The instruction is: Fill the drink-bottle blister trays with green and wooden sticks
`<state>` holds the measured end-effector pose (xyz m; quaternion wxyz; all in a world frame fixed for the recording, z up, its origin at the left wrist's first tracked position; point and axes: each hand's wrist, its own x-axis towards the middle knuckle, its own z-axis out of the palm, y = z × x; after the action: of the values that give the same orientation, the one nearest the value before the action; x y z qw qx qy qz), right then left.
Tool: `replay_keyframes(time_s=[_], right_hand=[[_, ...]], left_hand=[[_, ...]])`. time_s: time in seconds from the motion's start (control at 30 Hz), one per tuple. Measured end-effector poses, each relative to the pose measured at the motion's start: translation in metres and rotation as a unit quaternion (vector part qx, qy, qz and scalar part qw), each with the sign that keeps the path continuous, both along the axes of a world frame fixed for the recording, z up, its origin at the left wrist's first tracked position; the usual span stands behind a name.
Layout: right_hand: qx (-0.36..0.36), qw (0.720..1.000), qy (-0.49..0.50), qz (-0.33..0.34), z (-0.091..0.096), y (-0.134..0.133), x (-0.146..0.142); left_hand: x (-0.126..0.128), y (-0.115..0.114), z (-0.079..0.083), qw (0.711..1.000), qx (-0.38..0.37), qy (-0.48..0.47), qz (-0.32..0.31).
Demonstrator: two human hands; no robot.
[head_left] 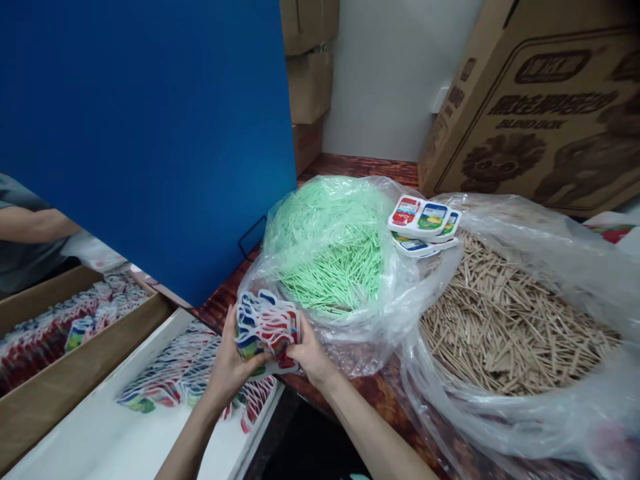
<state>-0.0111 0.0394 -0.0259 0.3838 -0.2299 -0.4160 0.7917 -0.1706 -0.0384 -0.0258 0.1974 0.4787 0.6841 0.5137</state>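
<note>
Both my hands grip a thick stack of colourful die-cut cards [265, 327], white-edged with red, blue and green print. My left hand [231, 365] wraps the stack's left and lower side, fingers closed. My right hand [309, 353] clasps its right side. The stack is held over the near corner of a white tray [125, 440], where more of the same cards [173, 377] lie in overlapping rows. Just beyond my hands sits a clear bag of green sticks [335, 257].
A larger clear bag of plain wooden sticks [510, 327] fills the right. A few printed packs [425, 223] rest between the bags. A blue board [150, 133] stands upright at left; behind it another person's arm [35, 223] and a cardboard box of cards [60, 333]. Big cartons [540, 100] stand behind.
</note>
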Motion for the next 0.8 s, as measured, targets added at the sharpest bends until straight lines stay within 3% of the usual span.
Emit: replay_keyframes(time_s=[0.1, 0.2, 0.27, 0.37, 0.43, 0.63, 0.8], right_hand=[[-0.04, 0.996, 0.019, 0.071, 0.011, 0.001, 0.011], [-0.021, 0.991, 0.046, 0.123, 0.018, -0.003, 0.015], [0.006, 0.995, 0.042, 0.091, 0.017, -0.009, 0.011], [0.029, 0.998, -0.043, -0.04, 0.012, -0.016, 0.0], [0.039, 0.989, -0.106, -0.091, 0.011, -0.016, -0.003], [0.087, 0.98, -0.149, -0.1, 0.028, -0.009, 0.026], [0.172, 0.968, -0.162, -0.089, 0.052, -0.008, 0.076]], left_hand=[[0.007, -0.006, -0.003, 1.0, -0.017, 0.002, -0.022], [0.013, -0.009, -0.008, 0.999, -0.025, 0.007, -0.03], [0.016, -0.009, -0.009, 0.999, -0.016, 0.019, -0.04], [0.018, -0.007, -0.007, 0.997, -0.002, 0.044, -0.068], [0.021, -0.005, -0.002, 0.994, -0.005, 0.078, -0.075], [0.039, -0.009, 0.017, 0.977, 0.033, 0.195, -0.081], [0.05, -0.009, 0.028, 0.993, 0.003, 0.036, -0.112]])
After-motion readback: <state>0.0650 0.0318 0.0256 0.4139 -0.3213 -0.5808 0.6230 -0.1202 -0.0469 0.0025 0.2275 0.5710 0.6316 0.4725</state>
